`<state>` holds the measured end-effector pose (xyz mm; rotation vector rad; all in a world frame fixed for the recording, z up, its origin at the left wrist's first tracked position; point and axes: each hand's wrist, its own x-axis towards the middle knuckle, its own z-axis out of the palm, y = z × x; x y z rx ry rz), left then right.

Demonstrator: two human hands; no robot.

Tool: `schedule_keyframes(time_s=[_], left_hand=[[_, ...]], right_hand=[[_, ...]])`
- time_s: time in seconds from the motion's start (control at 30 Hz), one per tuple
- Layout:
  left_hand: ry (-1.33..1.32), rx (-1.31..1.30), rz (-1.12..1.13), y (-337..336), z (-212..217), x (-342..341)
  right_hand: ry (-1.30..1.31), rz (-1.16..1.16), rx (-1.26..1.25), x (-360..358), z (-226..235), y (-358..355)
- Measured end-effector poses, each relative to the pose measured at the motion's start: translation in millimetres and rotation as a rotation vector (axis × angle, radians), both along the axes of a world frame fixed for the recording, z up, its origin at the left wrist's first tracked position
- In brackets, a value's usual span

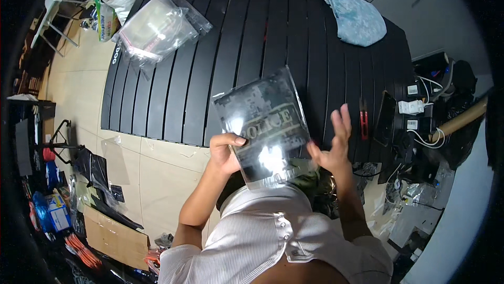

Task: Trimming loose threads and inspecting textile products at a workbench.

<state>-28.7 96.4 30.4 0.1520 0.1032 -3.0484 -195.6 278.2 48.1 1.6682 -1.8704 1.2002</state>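
In front of my body, a flat transparent plastic packet with a dark grey camouflage-patterned item inside is held up, tilted, and catches glare. My left hand grips its left edge, with the thumb on top and the other fingers hidden underneath. My right hand is open beside the packet's right edge, fingers raised and slightly blurred. Its thumb is close to that edge; whether they touch, I cannot tell. Below and behind the packet is the black slatted table.
Transparent plastic bags lie at the table's far left, and a light-blue patterned cloth piece at the far right. A red-and-black cutter and a dark phone-like slab lie right. Chargers with white cables sit beyond them.
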Motion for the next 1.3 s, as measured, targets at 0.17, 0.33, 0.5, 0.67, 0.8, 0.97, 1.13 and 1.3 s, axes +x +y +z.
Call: schedule_keyframes(time_s=[0.17,0.33,0.5,0.67,0.8,0.97,1.13,1.3], left_hand=[[0.064,-0.005,-0.082,-4.1,9.5,5.5],[-0.253,-0.243,0.0,-8.4,19.4,12.4],[-0.396,-1.199,0.263,-2.0,20.9,11.7],[-0.443,-1.134,-0.068,0.8,22.9,1.2],[-0.802,-1.844,0.143,5.0,9.2,-0.1],[-0.719,-2.358,0.392,-6.2,7.8,-3.9],[-0.606,-2.275,0.389,23.3,-2.6,-37.8],[-0.47,-2.428,0.326,10.6,-19.0,-56.8]], right_hand=[[0.451,0.261,0.191,-4.6,20.6,-27.4],[-0.085,0.475,0.13,-5.6,37.9,-34.4],[-1.203,0.268,0.314,5.9,47.0,-26.2],[-1.682,0.326,0.374,-15.1,36.4,-28.3],[-1.052,-0.11,0.391,-36.6,-13.3,-5.2],[-0.866,-0.102,0.304,-43.3,-7.6,-3.2],[-0.912,0.03,0.514,-53.4,-8.2,-32.4],[-0.941,0.08,1.011,-58.7,-1.4,-33.6]])
